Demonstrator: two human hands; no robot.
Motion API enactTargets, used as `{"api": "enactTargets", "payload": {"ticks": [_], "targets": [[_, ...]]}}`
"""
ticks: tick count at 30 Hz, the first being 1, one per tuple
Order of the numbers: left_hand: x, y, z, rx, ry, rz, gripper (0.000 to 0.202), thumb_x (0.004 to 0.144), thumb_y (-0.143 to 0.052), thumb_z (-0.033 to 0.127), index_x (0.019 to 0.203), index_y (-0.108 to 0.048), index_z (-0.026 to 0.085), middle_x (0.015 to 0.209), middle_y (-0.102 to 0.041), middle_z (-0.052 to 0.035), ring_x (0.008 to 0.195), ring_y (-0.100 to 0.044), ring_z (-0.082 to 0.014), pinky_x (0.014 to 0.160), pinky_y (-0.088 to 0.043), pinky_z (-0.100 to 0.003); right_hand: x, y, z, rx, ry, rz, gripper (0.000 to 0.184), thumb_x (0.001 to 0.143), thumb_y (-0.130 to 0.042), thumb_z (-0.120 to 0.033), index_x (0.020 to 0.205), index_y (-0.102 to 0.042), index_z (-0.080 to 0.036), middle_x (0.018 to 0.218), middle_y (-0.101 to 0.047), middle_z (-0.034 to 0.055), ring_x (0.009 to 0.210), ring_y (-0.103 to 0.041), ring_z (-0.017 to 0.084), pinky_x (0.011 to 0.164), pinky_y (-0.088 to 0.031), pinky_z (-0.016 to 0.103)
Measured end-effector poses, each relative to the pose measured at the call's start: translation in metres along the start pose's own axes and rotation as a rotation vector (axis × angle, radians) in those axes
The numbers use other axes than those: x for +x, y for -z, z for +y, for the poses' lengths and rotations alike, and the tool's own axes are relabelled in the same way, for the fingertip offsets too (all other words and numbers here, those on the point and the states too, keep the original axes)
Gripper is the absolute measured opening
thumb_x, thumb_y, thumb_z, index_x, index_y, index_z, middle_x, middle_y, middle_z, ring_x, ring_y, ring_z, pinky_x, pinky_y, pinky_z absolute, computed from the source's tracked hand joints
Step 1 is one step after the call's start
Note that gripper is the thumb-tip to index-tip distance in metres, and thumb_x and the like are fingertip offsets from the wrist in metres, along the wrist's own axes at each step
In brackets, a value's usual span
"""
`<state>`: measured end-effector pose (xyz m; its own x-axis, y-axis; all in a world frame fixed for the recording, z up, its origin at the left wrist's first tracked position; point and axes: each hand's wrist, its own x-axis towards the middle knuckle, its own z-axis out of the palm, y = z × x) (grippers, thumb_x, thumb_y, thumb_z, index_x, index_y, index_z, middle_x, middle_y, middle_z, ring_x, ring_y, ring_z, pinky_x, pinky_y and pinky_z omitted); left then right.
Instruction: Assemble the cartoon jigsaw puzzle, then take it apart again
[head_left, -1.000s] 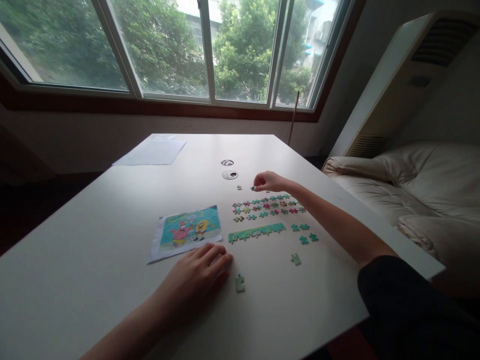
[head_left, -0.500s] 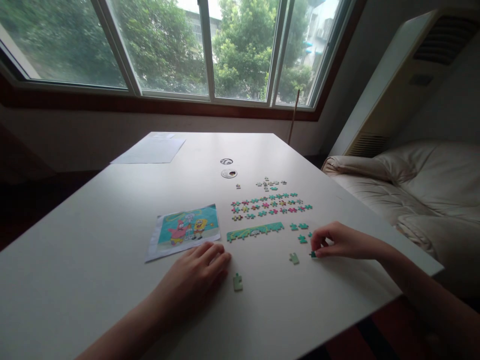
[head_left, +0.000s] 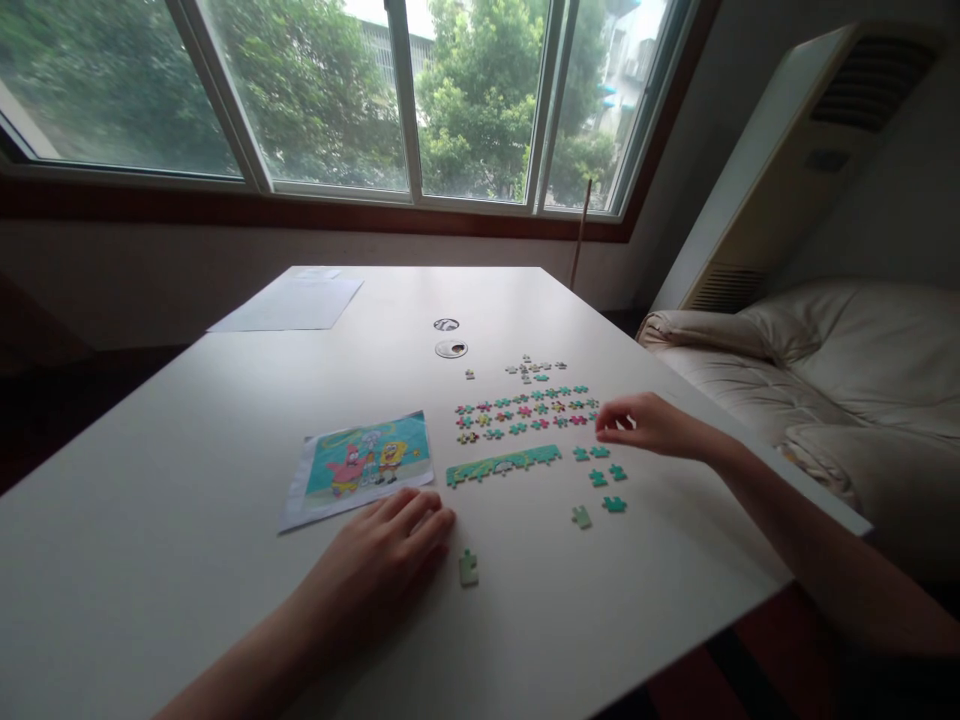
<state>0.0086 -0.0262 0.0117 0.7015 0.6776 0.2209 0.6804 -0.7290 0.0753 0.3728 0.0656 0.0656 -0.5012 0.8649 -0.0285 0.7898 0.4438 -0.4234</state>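
Observation:
My left hand (head_left: 401,535) rests palm down on the table, fingers loosely laid out and holding nothing. Its fingers are close to the lower right corner of a printed cartoon picture sheet (head_left: 367,465), and a loose pale green puzzle piece (head_left: 469,568) lies to their right. At the right end of the rows of puzzle pieces (head_left: 525,410) is my right hand (head_left: 634,424), its thumb and fingers curved with a small gap between them. The row's end piece is hidden by these fingers. Below lie a teal puzzle piece (head_left: 615,504) and a pale green edge piece (head_left: 581,517).
A joined puzzle strip (head_left: 502,465) lies below the rows, with several teal pieces (head_left: 598,478) to its right. Farther back are smaller pieces (head_left: 536,368), two round discs (head_left: 451,349) and white paper (head_left: 289,303). A sofa (head_left: 750,350) stands beyond the table's right side.
My right hand has let go of the teal piece, which now lies on the table, and has moved up and away to the rows' right end. My left hand stays in place.

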Motion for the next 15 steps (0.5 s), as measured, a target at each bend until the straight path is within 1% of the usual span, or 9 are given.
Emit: {"api": "enactTargets", "payload": {"ticks": [4, 8, 11, 15], "targets": [[-0.001, 0.001, 0.001, 0.010, 0.005, -0.003, 0.023, 0.091, -0.039, 0.015, 0.107, -0.054, 0.020, 0.104, -0.059, -0.0085, 0.095, -0.055, -0.0246, 0.075, -0.051, -0.040, 0.054, 0.006, 0.025, -0.061, -0.026, 0.048, 0.027, 0.077, -0.059, -0.040, 0.082, -0.070, -0.017, 0.072, -0.066, 0.0032, 0.063, -0.054, 0.013, 0.061, -0.037, 0.023], [0.000, 0.002, 0.001, -0.002, 0.004, -0.002, 0.024, 0.090, -0.039, 0.015, 0.108, -0.054, 0.019, 0.106, -0.058, -0.0088, 0.096, -0.055, -0.0252, 0.075, -0.051, -0.042, 0.100, 0.000, 0.041, -0.112, -0.064, 0.053, 0.023, 0.077, -0.060, -0.035, 0.087, -0.071, -0.018, 0.082, -0.069, 0.0033, 0.070, -0.058, 0.014, 0.066, -0.040, 0.023], [0.002, 0.002, 0.000, -0.019, 0.008, -0.005, 0.024, 0.091, -0.038, 0.014, 0.107, -0.055, 0.019, 0.105, -0.059, -0.0090, 0.096, -0.055, -0.0250, 0.076, -0.052, -0.042, 0.121, -0.007, 0.044, -0.117, -0.087, 0.064, 0.026, 0.077, -0.061, -0.036, 0.092, -0.070, -0.017, 0.089, -0.070, 0.0047, 0.073, -0.059, 0.015, 0.067, -0.041, 0.023], [0.002, 0.003, 0.000, -0.031, 0.013, -0.022, 0.023, 0.091, -0.037, 0.014, 0.106, -0.054, 0.019, 0.106, -0.059, -0.0090, 0.098, -0.054, -0.0253, 0.077, -0.051, -0.043, 0.137, -0.010, 0.043, -0.123, -0.108, 0.047, 0.022, 0.070, -0.067, -0.033, 0.086, -0.071, -0.018, 0.087, -0.070, 0.0049, 0.075, -0.060, 0.017, 0.066, -0.041, 0.024]]}}
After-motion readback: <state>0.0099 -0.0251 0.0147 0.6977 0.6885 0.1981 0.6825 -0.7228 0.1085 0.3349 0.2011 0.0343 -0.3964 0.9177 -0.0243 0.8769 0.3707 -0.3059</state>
